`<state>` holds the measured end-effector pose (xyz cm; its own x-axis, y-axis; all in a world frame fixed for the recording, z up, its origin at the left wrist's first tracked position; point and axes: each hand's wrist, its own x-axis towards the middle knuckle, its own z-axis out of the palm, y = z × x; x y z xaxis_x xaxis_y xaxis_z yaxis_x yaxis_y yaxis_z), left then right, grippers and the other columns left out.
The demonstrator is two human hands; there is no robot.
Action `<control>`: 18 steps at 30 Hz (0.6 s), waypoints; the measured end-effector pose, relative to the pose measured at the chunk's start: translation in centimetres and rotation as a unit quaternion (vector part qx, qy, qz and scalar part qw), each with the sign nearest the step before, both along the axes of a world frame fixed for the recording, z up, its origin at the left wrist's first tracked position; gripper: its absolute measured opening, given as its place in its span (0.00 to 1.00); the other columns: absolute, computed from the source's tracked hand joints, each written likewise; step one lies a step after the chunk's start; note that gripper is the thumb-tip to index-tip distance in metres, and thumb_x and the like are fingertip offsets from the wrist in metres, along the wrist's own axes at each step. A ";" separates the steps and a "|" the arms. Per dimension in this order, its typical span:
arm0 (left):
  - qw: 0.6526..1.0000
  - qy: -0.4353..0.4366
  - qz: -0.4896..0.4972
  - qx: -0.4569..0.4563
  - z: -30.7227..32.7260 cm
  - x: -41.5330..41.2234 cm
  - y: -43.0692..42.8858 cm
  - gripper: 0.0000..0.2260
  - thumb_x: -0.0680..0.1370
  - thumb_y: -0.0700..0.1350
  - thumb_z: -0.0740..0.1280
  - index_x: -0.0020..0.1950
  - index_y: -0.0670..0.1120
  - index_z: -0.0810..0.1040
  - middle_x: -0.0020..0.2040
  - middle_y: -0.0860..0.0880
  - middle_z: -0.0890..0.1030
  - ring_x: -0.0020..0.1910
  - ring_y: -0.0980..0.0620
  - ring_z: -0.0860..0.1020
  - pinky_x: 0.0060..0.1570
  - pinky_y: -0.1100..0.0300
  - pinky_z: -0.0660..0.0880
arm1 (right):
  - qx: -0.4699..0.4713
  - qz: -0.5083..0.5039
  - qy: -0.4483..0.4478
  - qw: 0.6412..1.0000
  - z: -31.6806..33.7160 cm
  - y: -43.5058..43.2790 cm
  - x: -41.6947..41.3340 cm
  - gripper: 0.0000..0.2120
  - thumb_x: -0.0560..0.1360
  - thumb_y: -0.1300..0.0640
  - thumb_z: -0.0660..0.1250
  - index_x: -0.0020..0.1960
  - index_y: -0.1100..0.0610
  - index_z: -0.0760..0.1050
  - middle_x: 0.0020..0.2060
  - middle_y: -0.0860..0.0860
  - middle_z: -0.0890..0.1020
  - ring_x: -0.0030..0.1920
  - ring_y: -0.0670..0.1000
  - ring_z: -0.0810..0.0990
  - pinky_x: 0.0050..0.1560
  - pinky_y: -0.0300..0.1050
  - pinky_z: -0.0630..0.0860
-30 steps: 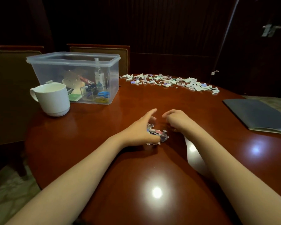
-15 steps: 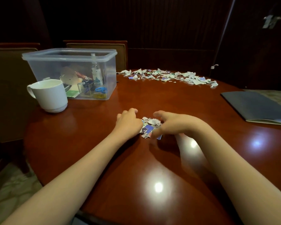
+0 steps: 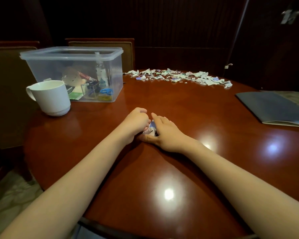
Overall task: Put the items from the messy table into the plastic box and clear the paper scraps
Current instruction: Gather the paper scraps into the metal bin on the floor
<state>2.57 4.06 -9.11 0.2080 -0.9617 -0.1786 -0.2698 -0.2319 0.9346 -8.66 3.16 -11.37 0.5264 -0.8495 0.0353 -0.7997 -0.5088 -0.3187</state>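
Observation:
A small heap of torn paper scraps lies mid-table, squeezed between my two hands. My left hand is curled against the heap's left side. My right hand cups it from the right, fingers fairly straight, thumb low under the pile. Most of the heap is hidden by the hands. A long spread of more scraps lies across the far side of the table. The clear plastic box stands far left, open, holding a small bottle, scissors, a plush toy and other items.
A white mug stands in front of the box's left corner. A dark folder lies at the right edge of the round wooden table. Chairs stand behind the box.
My hands closed together, pressing the small scrap heap tighter between them; the pile, visible earlier, is now mostly covered. The camera view shifted slightly.

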 end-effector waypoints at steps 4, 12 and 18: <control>0.999 0.038 0.002 0.001 0.4 0.3 0.2 0.24 0.77 0.30 0.49 0.73 0.44 0.61 0.48 0.44 0.75 0.39 0.53 0.75 0.43 0.61 0.75 | -0.069 -0.016 -0.011 0.997 -0.3 0.0 0.6 0.27 0.79 0.44 0.56 0.72 0.58 0.60 0.69 0.56 0.67 0.67 0.57 0.66 0.65 0.50 0.64; 0.994 0.098 0.047 -0.029 0.9 1.4 0.4 0.22 0.77 0.29 0.51 0.68 0.45 0.66 0.56 0.42 0.76 0.53 0.48 0.77 0.53 0.59 0.77 | -0.089 -0.068 -0.096 0.989 -0.1 -0.9 1.0 0.15 0.79 0.55 0.61 0.63 0.58 0.73 0.58 0.54 0.74 0.57 0.53 0.73 0.49 0.38 0.67; 0.984 -0.144 -0.094 -0.048 0.4 1.2 0.9 0.20 0.77 0.39 0.61 0.69 0.47 0.66 0.61 0.46 0.74 0.52 0.52 0.73 0.50 0.58 0.71 | -0.081 -0.110 -0.172 0.976 0.4 -1.8 0.1 0.07 0.77 0.57 0.64 0.51 0.58 0.79 0.49 0.53 0.82 0.47 0.48 0.77 0.45 0.35 0.67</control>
<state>3.75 4.92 -8.71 0.0545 -0.9975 -0.0445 -0.5569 -0.0674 0.8278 -8.59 1.33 -10.93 0.2659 -0.9091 0.3208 -0.7554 -0.4032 -0.5165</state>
